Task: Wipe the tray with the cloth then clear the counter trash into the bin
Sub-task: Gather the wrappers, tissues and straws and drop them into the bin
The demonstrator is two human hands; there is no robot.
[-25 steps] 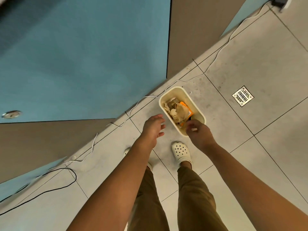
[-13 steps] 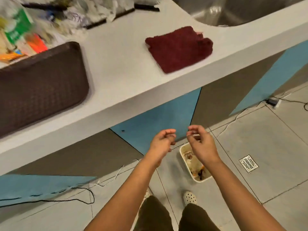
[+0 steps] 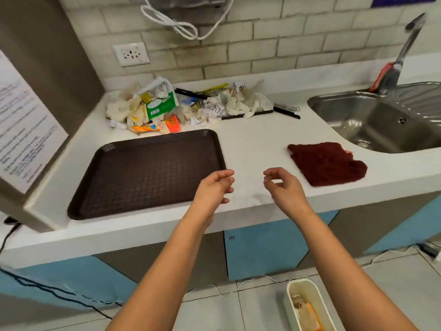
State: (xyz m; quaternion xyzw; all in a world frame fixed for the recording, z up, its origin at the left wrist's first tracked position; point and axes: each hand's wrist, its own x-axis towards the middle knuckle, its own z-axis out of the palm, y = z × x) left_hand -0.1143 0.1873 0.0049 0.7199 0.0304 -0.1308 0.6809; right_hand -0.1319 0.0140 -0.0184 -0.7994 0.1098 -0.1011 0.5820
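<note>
Both hands, left hand [image 3: 214,187] and right hand [image 3: 284,187], hover empty, fingers loosely curled, over the white counter's [image 3: 250,144] front edge. Crumpled paper-and-wrapper trash pile [image 3: 181,106] remains at the back edge, behind the brown plastic tray [image 3: 148,173]; the cream floor bin [image 3: 307,304] is partly filled, so clearing looks unfinished.

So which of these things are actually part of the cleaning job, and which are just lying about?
Part of the job:
tray
cloth
trash pile
bin

Just lying about:
sink
tap
wall socket
white cord
paper notice
</note>
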